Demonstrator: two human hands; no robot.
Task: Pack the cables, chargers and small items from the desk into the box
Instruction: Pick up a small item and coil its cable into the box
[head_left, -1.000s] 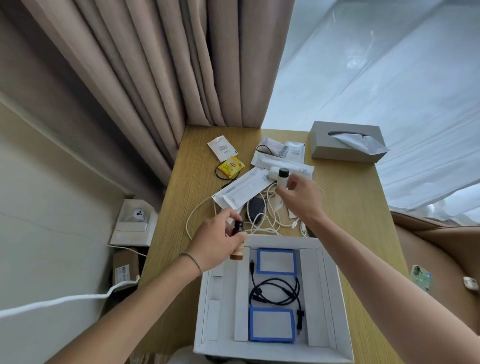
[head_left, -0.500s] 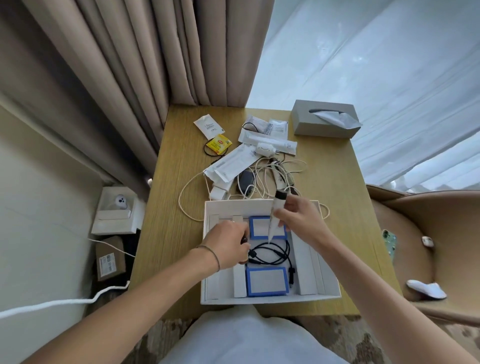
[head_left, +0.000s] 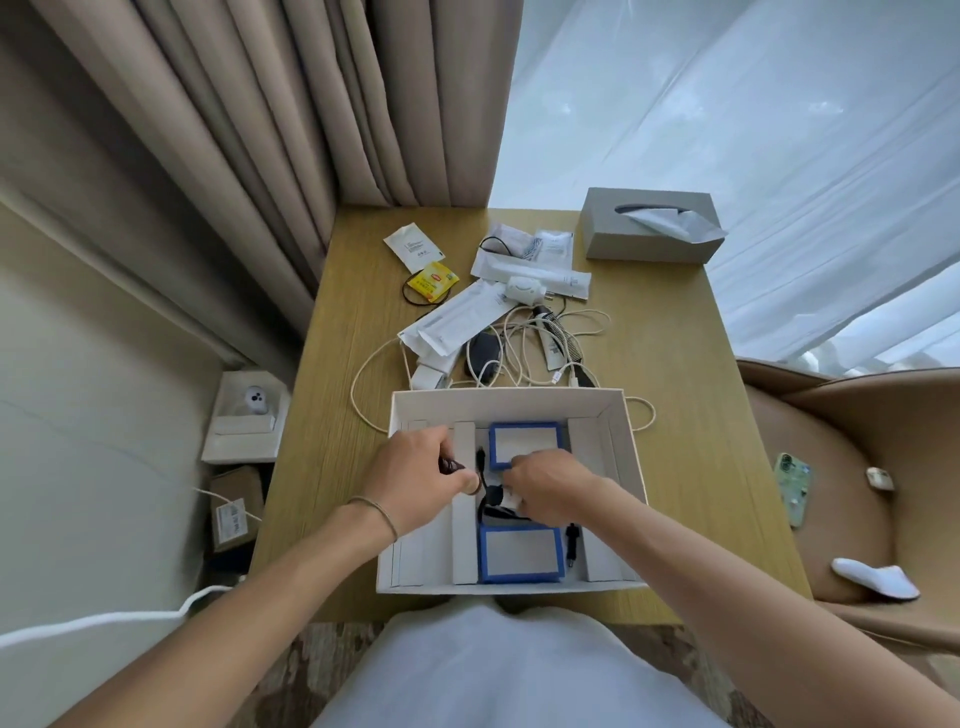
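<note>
Fingers (head_left: 451, 470) of the left hand (head_left: 415, 475) are curled tight around a small dark bottle with a brownish base (head_left: 464, 475), held low over the left-centre of the white cardboard box (head_left: 631, 457). Just to its right, the right hand (head_left: 550, 488) bends palm-down inside the box, its fingertips pinching a small white tube-like item (head_left: 511, 500) against the coiled black cable (head_left: 491, 512) on the box floor; how firmly it holds cannot be told.

Stiff white dividers split the box into narrow lanes, and two flat blue-framed rectangular pads (head_left: 521, 553) lie in the middle lane, one above and one below the hands. Both outer lanes look bare and give free room.

On the matte wood-grain desk (head_left: 675, 364), centre frame just above the box's far wall, lies a tangle of thin white cables (head_left: 524, 343) with a dark oval pouch (head_left: 483, 356), long crinkled white plastic sachets (head_left: 457, 322), a round white plug (head_left: 522, 289) and a glossy yellow packet (head_left: 432, 280). One white loop hangs past the box's right edge. A grey rectangular tissue box (head_left: 649, 228) sits in the desk's upper right corner, well apart from the clutter. Bare wood runs along both desk sides.
</note>
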